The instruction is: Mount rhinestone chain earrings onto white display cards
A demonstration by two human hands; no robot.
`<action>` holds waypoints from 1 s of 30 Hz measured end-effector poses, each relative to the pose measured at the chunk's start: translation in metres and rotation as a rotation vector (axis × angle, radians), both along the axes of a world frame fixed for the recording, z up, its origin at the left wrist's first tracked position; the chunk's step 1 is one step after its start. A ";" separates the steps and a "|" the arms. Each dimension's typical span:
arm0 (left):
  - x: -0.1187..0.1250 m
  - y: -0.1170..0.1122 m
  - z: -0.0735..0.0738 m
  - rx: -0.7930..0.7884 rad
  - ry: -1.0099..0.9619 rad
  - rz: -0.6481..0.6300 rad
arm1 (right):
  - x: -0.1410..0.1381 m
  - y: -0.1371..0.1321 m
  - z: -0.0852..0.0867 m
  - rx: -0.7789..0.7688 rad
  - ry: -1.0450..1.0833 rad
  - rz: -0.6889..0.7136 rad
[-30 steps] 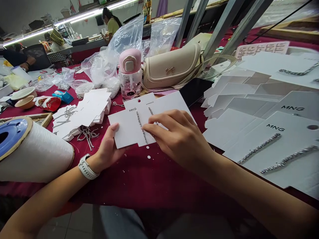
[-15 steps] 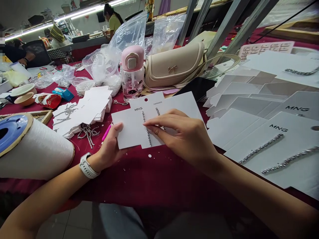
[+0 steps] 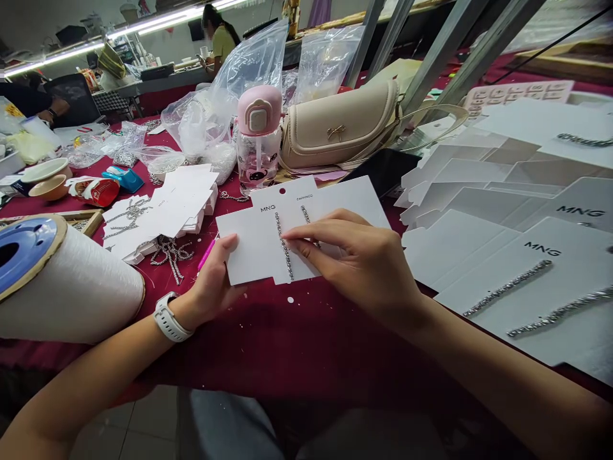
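Observation:
My left hand (image 3: pixel 215 275) grips the left edge of a white earring card (image 3: pixel 249 249), thumb on the front and fingers behind. Two sparkling strand earrings hang side by side on it below printed words; the left earring (image 3: pixel 283 252) shows along its length, while the right one is partly covered by my fingers. My right hand (image 3: pixel 354 255) is pinched, thumb and index fingertips at the middle of the left earring. To the left lie a stack of white cards (image 3: pixel 184 198) and a bow-shaped rhinestone piece (image 3: pixel 171 255).
A large thread spool (image 3: pixel 81 281) stands at the left. Behind the card are a pink-lidded bottle (image 3: pixel 258 140), a beige handbag (image 3: pixel 335 131) and clear plastic bags (image 3: pixel 198 124). Many finished-looking cards with earrings (image 3: pixel 541 281) overlap at the right. Two other people sit farther back.
The view has shifted very slightly. My hands keep nearly the same hold, with the right fingertips still at the left earring.

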State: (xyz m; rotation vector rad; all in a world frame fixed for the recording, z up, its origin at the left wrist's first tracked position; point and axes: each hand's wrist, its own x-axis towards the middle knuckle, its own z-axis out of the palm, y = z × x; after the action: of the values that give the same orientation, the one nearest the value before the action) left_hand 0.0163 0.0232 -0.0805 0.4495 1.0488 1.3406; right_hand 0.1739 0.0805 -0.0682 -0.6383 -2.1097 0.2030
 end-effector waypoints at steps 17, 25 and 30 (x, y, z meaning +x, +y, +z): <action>0.001 0.000 -0.001 0.010 -0.010 0.002 | 0.000 0.000 -0.002 0.037 0.000 0.010; -0.001 0.001 -0.002 0.000 0.022 0.006 | 0.000 0.000 -0.003 0.013 -0.003 0.002; 0.000 0.001 0.000 -0.003 -0.009 0.012 | 0.000 0.001 -0.004 0.069 -0.005 0.030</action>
State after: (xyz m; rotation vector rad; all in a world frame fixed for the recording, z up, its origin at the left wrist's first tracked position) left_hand 0.0165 0.0237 -0.0806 0.4344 1.0475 1.3507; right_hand 0.1735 0.0812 -0.0725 -0.5676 -2.1230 0.1452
